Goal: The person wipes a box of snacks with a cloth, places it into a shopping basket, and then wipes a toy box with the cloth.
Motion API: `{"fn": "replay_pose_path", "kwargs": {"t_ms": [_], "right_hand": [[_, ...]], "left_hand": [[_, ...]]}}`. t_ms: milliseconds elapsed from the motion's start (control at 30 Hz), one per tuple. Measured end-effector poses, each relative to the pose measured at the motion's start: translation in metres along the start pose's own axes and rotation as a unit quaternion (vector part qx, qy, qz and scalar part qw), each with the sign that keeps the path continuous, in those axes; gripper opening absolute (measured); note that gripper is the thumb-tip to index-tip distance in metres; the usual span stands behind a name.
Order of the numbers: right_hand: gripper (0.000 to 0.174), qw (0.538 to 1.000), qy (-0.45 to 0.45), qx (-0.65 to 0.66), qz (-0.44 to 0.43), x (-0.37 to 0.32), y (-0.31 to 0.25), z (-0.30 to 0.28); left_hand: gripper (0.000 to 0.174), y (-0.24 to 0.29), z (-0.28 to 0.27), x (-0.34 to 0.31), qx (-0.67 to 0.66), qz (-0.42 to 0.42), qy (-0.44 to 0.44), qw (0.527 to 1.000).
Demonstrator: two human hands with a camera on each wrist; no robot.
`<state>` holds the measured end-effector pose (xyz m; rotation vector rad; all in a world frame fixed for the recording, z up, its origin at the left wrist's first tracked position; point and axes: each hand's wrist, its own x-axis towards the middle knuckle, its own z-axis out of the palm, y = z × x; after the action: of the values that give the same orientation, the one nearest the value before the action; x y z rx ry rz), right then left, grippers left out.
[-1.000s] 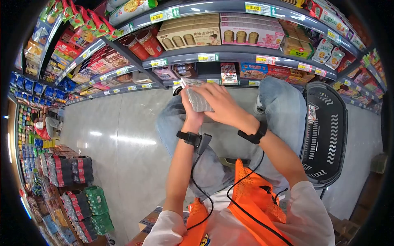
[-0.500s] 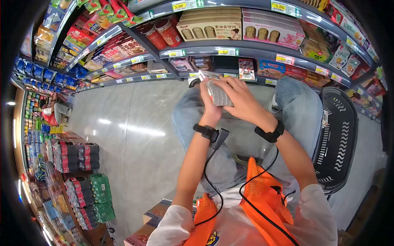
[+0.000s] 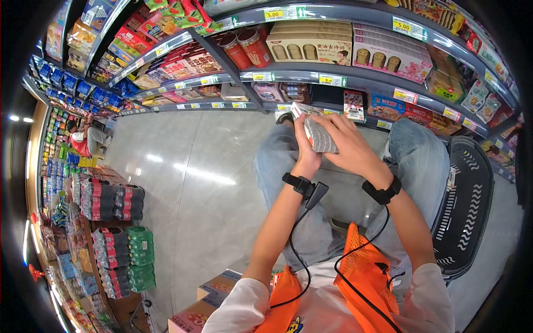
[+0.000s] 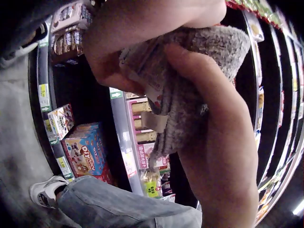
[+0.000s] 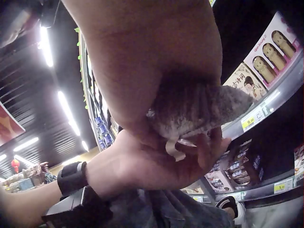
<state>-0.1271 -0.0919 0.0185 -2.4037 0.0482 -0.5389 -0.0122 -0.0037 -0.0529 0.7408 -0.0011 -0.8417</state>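
Observation:
A grey fluffy cloth (image 3: pixel 321 137) lies over a small printed box (image 3: pixel 302 110) between the two hands, in front of the lowest shelf. The left hand (image 3: pixel 307 145) grips the box and cloth from the left and below. Over the cloth and along its right side curl the fingers of the right hand (image 3: pixel 350 143). In the left wrist view the ribbed cloth (image 4: pixel 183 114) covers much of the box, and a pale tag hangs from it. The right wrist view shows the cloth (image 5: pixel 190 107) dark between both hands, with the same pale strip (image 5: pixel 175 149) dangling.
Shelves (image 3: pixel 288 72) of boxed snacks run across the front and left. A black basket (image 3: pixel 463 205) stands at the right by the knee. Drink packs (image 3: pixel 114 201) are stacked at the left, cartons (image 3: pixel 191 311) at the lower left. A person (image 3: pixel 83 140) sits far left.
In the head view the shelves, basket and both hands have shifted to the right. The hands keep hold of the cloth and box, with little change in their grip.

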Motion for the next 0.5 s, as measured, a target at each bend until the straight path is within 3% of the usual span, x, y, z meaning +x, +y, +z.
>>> {"fn": "replay_pose_path", "kwargs": {"t_ms": [500], "right_hand": [[0.075,1.0,-0.005,0.014,-0.009,-0.001,0.002,-0.0003]], "left_hand": [[0.039,0.002,0.0084,-0.0079,0.01,0.025,0.036,0.999]]}}
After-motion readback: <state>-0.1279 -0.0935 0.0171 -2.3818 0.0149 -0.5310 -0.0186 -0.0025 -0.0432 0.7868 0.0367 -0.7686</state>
